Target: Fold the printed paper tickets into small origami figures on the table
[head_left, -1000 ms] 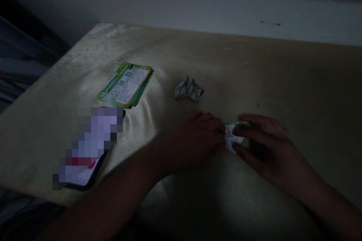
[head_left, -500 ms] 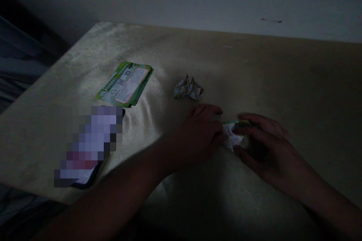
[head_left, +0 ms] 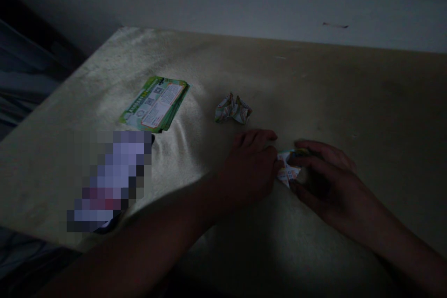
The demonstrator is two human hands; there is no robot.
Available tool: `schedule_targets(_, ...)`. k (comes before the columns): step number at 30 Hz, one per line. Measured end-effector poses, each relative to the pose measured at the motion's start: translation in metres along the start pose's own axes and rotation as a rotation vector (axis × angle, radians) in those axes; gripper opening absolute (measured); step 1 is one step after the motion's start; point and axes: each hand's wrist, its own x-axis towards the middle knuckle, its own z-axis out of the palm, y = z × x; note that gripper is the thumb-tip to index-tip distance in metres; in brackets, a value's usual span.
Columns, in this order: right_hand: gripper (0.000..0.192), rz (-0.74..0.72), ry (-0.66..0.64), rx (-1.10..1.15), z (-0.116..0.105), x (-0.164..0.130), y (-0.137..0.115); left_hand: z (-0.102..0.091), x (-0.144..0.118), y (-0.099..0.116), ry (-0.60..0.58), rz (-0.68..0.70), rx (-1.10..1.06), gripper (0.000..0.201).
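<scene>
A small folded piece of printed paper (head_left: 285, 174) lies on the table between my hands. My left hand (head_left: 253, 165) presses on its left edge, with thumb and forefinger closed at the paper and the other fingers reaching over the tabletop. From the right, my right hand (head_left: 324, 177) grips the paper between thumb and fingers, covering its right part. Beyond my left hand sits a folded paper piece (head_left: 233, 109) with raised, pointed flaps.
A stack of green printed cards (head_left: 155, 102) lies at the left of the table (head_left: 384, 102). Nearer to me is a phone (head_left: 115, 177) with its screen blurred out, beside my left forearm. A pale wall (head_left: 223, 9) runs along the far edge.
My left hand has shifted slightly to the right along the paper and covers more of its left edge. My right hand stays nearly still.
</scene>
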Motion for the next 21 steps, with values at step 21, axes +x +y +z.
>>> schedule_targets(21, 0.031, -0.008, 0.004, 0.011, -0.001, 0.001, 0.000, -0.008, 0.000, 0.001, -0.036, -0.027, -0.081, 0.026)
